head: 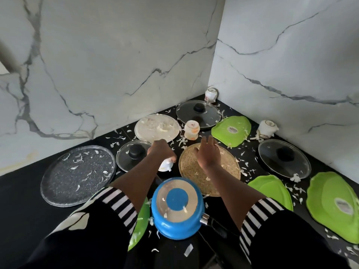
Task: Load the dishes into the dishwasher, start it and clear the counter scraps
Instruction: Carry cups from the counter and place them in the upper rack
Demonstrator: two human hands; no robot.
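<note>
One white cup [165,166] gripped by left hand [161,150]; right hand [208,155] released; plate label [232,130] illegible.

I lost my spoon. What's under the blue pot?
The blue pot sits upside down on the black counter, white scraps around it. Anything beneath it is covered, so I cannot tell.

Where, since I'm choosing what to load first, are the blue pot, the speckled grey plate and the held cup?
blue pot [177,198]: head view, centre of its top face.
speckled grey plate [77,174]: head view, middle of its face.
held cup [165,166]: head view, side showing below the left hand [161,150].
</note>
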